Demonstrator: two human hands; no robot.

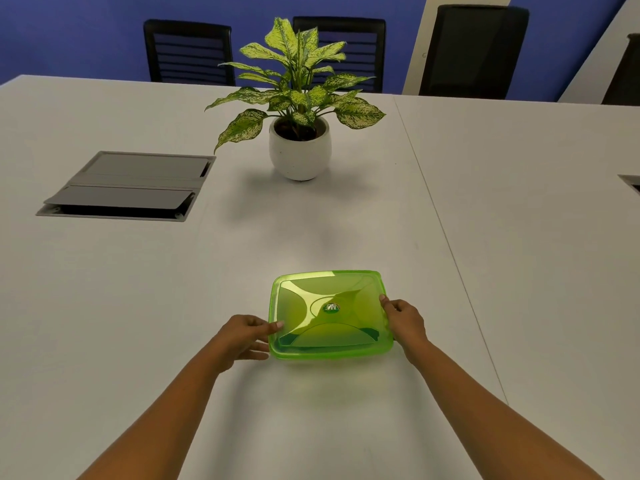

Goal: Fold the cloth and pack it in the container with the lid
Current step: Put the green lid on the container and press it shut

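A translucent green container (332, 353) stands on the white table in front of me, with its green lid (329, 306) lying on top. My left hand (242, 336) holds the container's left side, thumb on the lid's edge. My right hand (403, 320) grips the right side, thumb on the lid's rim. A dark shape shows faintly through the lid near the front. I cannot tell whether it is the cloth.
A potted plant (299, 147) in a white pot stands farther back at the centre. A grey cable hatch (128, 185) is set into the table at the left, another (632, 183) at the right edge. Black chairs (188, 50) line the far side.
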